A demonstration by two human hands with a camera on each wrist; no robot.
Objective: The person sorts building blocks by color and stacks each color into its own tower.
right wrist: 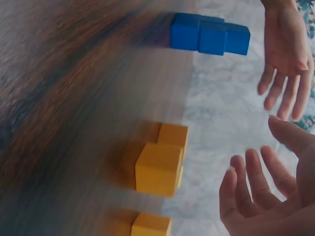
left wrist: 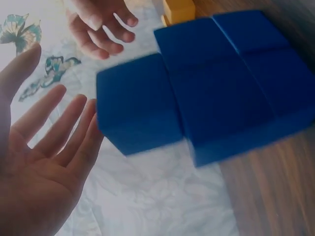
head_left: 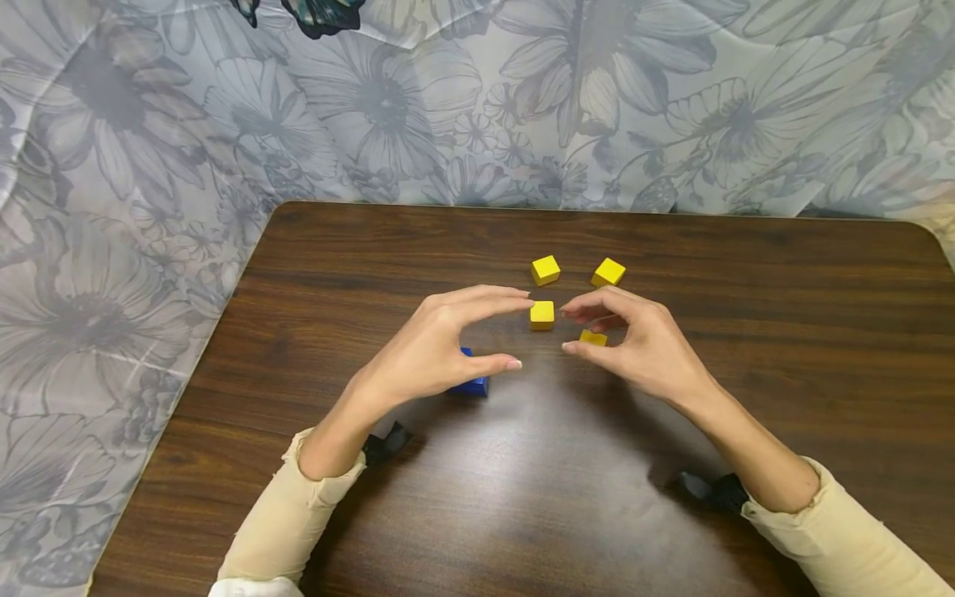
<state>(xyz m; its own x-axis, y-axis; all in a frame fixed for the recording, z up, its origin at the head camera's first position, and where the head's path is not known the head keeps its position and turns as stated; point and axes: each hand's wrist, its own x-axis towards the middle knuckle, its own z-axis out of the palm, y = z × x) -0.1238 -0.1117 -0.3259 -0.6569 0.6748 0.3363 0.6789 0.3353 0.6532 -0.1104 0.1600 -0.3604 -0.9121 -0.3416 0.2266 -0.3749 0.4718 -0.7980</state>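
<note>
My left hand point(head_left: 425, 344) hovers over a pile of blue blocks point(head_left: 476, 386), with its fingers stretched and thumb apart. It hides most of the pile in the head view. Several blue blocks point(left wrist: 221, 83) are stacked against each other in the left wrist view, and a single one point(left wrist: 138, 105) tops them, beside the fingertips. Across from it, my right hand point(head_left: 649, 344) is held above a yellow block point(head_left: 593, 338), which its thumb and fingers partly cover. Those fingers are loosely bent around nothing. Another yellow block point(head_left: 542, 316) lies between the two hands' fingertips.
Two more yellow blocks point(head_left: 545, 270) point(head_left: 608, 273) sit farther back on the dark wooden table point(head_left: 746, 290). Behind its far edge hangs a grey floral cloth point(head_left: 462, 108). Black straps point(head_left: 716, 493) circle the wrists below light sleeves.
</note>
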